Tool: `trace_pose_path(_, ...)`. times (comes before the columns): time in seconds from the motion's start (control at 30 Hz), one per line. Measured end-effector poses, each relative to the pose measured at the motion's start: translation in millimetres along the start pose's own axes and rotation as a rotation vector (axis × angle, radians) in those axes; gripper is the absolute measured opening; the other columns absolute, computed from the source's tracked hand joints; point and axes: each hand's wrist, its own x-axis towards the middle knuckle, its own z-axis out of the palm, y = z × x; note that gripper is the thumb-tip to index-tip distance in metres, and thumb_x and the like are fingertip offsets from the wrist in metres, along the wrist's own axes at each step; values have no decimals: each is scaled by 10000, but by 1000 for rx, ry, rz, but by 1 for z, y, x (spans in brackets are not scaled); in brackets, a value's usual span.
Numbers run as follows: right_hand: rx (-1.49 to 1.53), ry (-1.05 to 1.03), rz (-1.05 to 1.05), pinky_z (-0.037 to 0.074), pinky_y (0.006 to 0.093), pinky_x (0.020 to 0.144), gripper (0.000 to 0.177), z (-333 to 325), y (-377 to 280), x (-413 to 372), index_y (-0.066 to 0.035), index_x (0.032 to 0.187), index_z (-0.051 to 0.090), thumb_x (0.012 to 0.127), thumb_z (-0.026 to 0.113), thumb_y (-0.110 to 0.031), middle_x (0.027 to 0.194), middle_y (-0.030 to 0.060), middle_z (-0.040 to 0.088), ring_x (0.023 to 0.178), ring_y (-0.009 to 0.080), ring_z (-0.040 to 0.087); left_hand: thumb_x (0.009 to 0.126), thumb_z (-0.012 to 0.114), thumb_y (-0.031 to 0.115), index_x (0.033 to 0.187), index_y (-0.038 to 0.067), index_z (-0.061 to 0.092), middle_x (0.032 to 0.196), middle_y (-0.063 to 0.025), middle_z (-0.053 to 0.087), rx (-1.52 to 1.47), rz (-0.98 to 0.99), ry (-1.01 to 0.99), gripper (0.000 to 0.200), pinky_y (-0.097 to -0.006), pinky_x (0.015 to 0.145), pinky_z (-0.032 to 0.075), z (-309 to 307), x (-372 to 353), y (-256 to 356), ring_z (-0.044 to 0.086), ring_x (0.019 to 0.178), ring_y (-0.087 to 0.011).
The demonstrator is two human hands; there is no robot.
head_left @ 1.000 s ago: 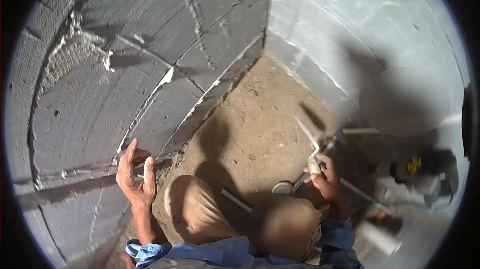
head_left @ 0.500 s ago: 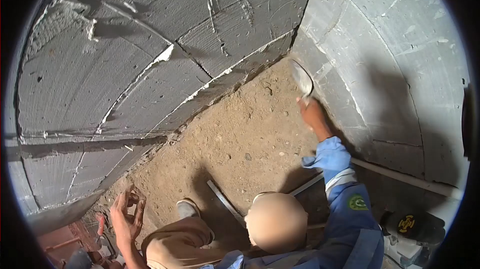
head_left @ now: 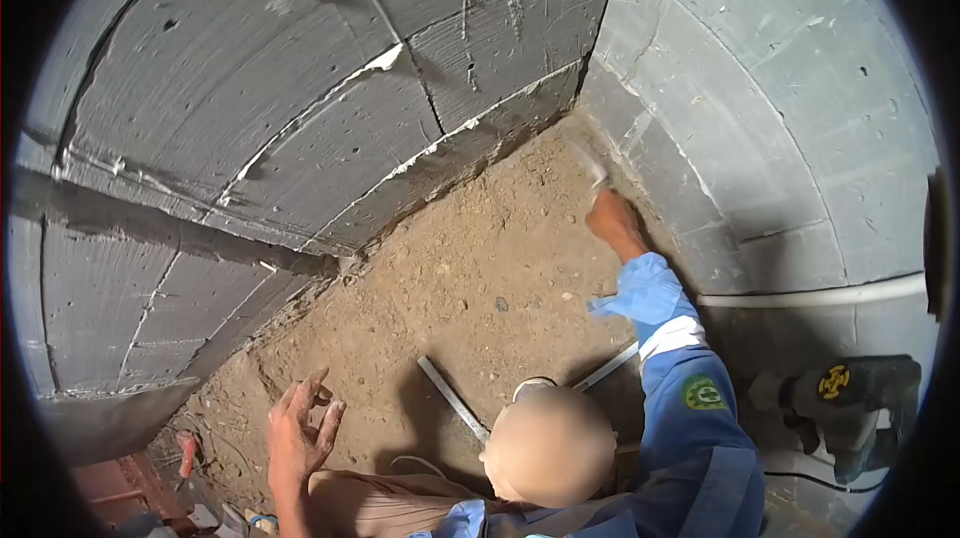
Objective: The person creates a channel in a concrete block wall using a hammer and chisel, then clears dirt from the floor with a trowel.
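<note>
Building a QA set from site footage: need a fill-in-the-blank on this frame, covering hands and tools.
1. The right hand holds a small tool at the foot of the block wall on the ____ side.
2. The left hand is open and holds ____.
3. The sleeve on the right arm is ____.
4. A white ____ runs along the wall above the power tool.
Missing words: right; nothing; blue; pipe.

Grey block walls (head_left: 250, 88) meet in a corner, pale mortar ridged at the joints; bare dirt floor (head_left: 470, 258) below; white pipe (head_left: 820, 295) along the right wall; hard light, sharp shadows.
</note>
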Motion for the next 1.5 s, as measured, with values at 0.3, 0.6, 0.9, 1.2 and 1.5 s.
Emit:
trace_pose_path(0.3,-46,39,-33,487,475,859,344,6,3,17,60,1078,602,779,580,-110,1012,316,636,1024,423,621,796,689,98,1181,-20,597,813,-151,661,-143,-138,-8,413,-363,715,523,-7,-66,-50,663,746,-267)
trace_pose_path(0.6,-118,-57,11,486,472,884,327,-42,-10,23,70,1054,623,786,548,-101,1047,315,633,1032,426,621,878,683,167,1269,104,603,1011,-166,672,-202,-356,-15,404,-376,808,504,-36,-84,-35,644,886,-292)
trace_pose_path(0.9,-91,-2,-35,494,484,852,332,-50,-4,11,63,1067,610,772,545,-74,1041,312,633,995,420,633,877,682,142,1254,65,601,943,-161,664,-195,-313,59,393,-353,765,501,-43,-86,-36,644,848,-269)
trace_pose_path(1.2,-186,-46,-78,508,487,820,264,7,-25,-30,37,998,628,762,580,-73,953,276,659,941,408,648,878,679,139,1262,50,597,918,-161,658,-162,-240,27,403,-360,771,497,-40,-77,-30,641,833,-271)
trace_pose_path(1.5,20,4,39,506,470,868,329,19,9,32,6,1120,607,812,565,-103,1092,230,654,1039,401,626,883,666,126,1265,59,597,922,-154,665,-181,-270,95,394,-344,748,501,-41,-97,-32,637,805,-261)
